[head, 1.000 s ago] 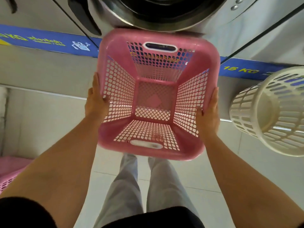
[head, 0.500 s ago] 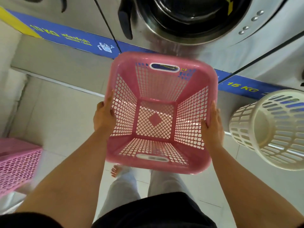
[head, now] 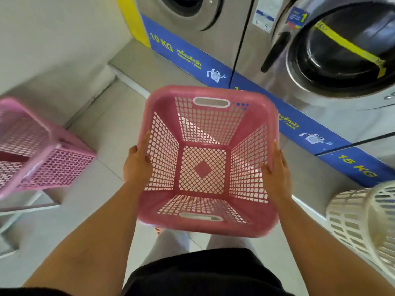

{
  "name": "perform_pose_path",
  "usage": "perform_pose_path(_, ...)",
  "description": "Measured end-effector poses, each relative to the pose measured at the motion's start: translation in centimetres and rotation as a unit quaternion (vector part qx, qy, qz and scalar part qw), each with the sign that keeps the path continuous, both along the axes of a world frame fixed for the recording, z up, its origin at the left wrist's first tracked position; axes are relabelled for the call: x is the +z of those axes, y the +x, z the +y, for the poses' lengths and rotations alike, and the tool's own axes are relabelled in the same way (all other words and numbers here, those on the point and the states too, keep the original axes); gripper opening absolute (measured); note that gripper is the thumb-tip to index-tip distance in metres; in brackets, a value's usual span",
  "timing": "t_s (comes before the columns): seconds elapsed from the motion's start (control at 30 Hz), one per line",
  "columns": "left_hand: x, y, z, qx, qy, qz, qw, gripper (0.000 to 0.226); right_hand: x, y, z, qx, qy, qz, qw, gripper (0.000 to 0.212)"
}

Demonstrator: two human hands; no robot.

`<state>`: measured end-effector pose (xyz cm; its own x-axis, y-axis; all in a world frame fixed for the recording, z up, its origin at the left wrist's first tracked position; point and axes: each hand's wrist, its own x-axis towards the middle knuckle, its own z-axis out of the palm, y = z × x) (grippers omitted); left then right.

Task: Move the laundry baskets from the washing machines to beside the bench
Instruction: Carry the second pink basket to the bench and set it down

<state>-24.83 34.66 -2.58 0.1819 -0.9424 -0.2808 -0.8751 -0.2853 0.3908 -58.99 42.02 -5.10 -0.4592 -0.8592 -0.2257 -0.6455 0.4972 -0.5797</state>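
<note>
Swung left since earlier frame: "10 KG" washer label (head: 161, 43) now visible, "15 KG" label (head: 358, 166) right. My left hand (head: 136, 165) and right hand (head: 275, 174) clamp pink basket (head: 265, 112) sides.

A blue printed strip (head: 252, 90) with yellow-green lettering runs along the base of the machine fronts, marked "10 KG" at the left and "15 KG" at the right, with small cartoon washer figures between. A yellow vertical panel (head: 132, 20) borders the strip at its left end. A band of yellow tape (head: 352, 48) crosses the dark glass of the right door. The pale tiled floor (head: 102, 129) meets a low white ledge (head: 128, 80) under the machines.
</note>
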Motion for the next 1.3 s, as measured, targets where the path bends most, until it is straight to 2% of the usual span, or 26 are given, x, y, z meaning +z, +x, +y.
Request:
perform_pose_path(0.3, 2.1, 16.1, 6.8, 0.140, -0.071, 0.001, 0.988, 0.070, 1.9, 15.0, -3.2, 0.150, -0.042, -0.020, 0.988, 0.079)
perform_pose_path(0.6, 3.7, 29.3, 12.4, 0.274, -0.109, -0.013, 0.955, 0.064, 3.7, 30.1, -7.8, 0.288, -0.098, -0.030, 0.952, 0.080)
perform_pose_path(0.8, 5.6, 36.9, 15.6, 0.370, -0.150, -0.017, 0.917, 0.062, 5.8, 40.6, -9.7, 0.348, -0.141, -0.037, 0.926, 0.076)
perform_pose_path(1.1, 9.2, 45.5, 18.1, 0.466, -0.248, -0.029, 0.849, 0.067, 11.4, 53.6, -11.6, 0.420, -0.187, -0.076, 0.885, 0.057)
perform_pose_path(1.3, 9.7, 50.5, 16.2, 0.519, -0.294, -0.024, 0.803, 0.068, 12.5, 61.0, -14.9, 0.432, -0.196, -0.094, 0.876, 0.061)
